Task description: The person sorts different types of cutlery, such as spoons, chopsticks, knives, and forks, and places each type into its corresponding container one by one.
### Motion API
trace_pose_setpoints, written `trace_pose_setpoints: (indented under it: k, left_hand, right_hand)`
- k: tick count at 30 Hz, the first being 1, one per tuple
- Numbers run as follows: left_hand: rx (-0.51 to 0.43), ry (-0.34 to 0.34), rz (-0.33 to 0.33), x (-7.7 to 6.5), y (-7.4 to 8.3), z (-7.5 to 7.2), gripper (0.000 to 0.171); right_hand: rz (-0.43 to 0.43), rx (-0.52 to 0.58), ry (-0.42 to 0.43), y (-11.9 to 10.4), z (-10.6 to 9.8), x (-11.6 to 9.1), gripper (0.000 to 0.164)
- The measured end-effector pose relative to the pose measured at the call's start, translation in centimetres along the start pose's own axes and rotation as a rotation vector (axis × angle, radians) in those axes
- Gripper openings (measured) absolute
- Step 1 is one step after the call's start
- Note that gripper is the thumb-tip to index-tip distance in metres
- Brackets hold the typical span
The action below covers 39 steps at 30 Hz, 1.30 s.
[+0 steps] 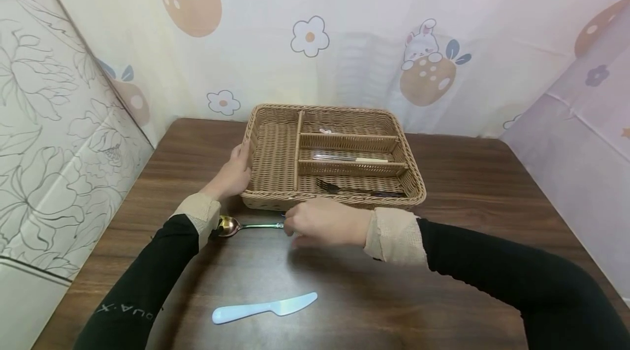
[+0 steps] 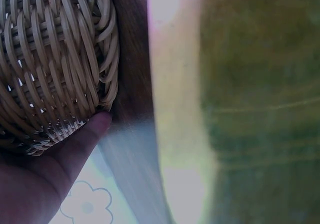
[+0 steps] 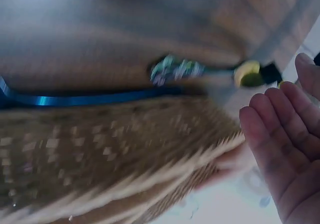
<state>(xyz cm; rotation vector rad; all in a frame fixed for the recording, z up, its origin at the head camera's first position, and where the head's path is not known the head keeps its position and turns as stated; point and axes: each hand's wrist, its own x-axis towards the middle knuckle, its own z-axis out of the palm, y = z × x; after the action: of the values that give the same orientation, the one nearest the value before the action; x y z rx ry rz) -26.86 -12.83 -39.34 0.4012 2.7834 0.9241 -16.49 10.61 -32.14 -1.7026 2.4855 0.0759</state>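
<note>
A wicker basket (image 1: 296, 153) with dividers stands at the back of the table. My left hand (image 1: 237, 172) holds its left side; in the left wrist view one finger (image 2: 82, 139) lies along the woven outer wall. In front of the basket, my right hand (image 1: 322, 222) hovers over the handle end of a shiny spoon (image 1: 258, 226). Its fingers (image 3: 272, 129) are extended, apart from the spoon's ornate handle (image 3: 175, 70) in the right wrist view. Close along the basket's wall lies a curved, shiny blue utensil (image 3: 90, 100), its end out of view.
Inside the basket, a dark fork (image 1: 331, 187) occupies the front compartment and a utensil with a pale handle (image 1: 369, 160) the middle one. A light-blue knife (image 1: 266, 308) lies nearer on the wooden table (image 1: 458, 295). A patterned curtain (image 1: 354, 54) hangs behind.
</note>
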Motion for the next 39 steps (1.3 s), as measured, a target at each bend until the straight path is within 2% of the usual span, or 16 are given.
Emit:
trace_pose_setpoints:
  k: [3,11,20,26,31,39]
  left_hand:
    - [-0.003,-0.001,0.004,0.0,0.0,0.0,0.069]
    - [-0.01,0.003,0.016,0.1,-0.1,0.0,0.07]
    - [-0.017,-0.006,0.01,0.0,-0.2,0.1,0.07]
    - [-0.019,-0.008,0.008,0.0,-0.1,0.0,0.07]
    - [-0.025,-0.009,0.008,0.0,0.0,0.0,0.069]
    - [-0.024,-0.008,0.0,-0.1,0.0,0.0,0.069]
  right_hand:
    - [-0.012,0.002,-0.048,-1.2,0.6,0.1,0.019]
    - [-0.064,-0.106,-0.148,-3.9,2.5,0.8,0.023]
    - [-0.093,-0.092,-0.222,-5.8,4.5,1.4,0.034]
    - [-0.079,-0.109,-0.182,-6.8,5.9,1.5,0.036]
    - [-0.066,-0.098,-0.142,-7.3,6.5,1.7,0.029]
    - [-0.002,0.013,-0.165,-7.4,6.8,2.1,0.022]
